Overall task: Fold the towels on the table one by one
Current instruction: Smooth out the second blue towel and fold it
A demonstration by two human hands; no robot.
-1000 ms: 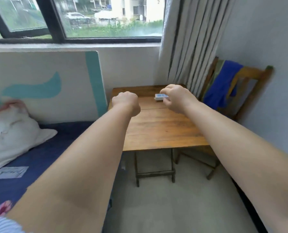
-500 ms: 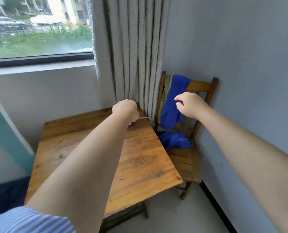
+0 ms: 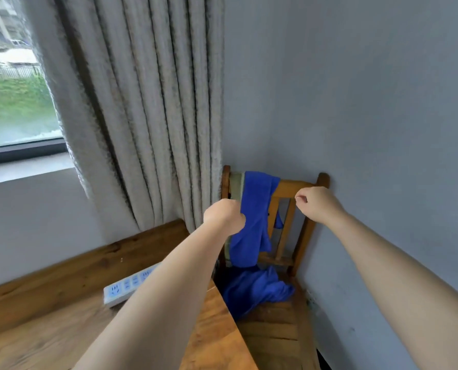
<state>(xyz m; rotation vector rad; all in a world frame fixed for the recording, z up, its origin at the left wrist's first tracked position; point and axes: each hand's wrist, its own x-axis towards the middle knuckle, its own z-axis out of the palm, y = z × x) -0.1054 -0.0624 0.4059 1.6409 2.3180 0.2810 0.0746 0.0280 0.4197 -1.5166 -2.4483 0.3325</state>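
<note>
A blue towel [image 3: 256,209] hangs over the back of a wooden chair [image 3: 289,189] in the corner. A second blue towel [image 3: 254,292] lies crumpled on the chair seat. A strip of greenish cloth [image 3: 236,182] shows behind the hanging towel. My left hand [image 3: 224,216] is curled into a fist right at the hanging towel's left edge; no grip on the cloth shows. My right hand [image 3: 316,204] hovers in front of the chair's top rail with its fingers curled and nothing in it.
The wooden table [image 3: 62,316] fills the lower left, its right edge against the chair. A white and blue power strip [image 3: 126,287] lies on it, partly under my left forearm. A grey curtain [image 3: 147,116] hangs behind, and the wall [image 3: 369,129] is on the right.
The view has swung right and closer to the chair. My left hand has moved from over the table to the hanging towel's edge. My right hand has shifted right to the chair's top rail.
</note>
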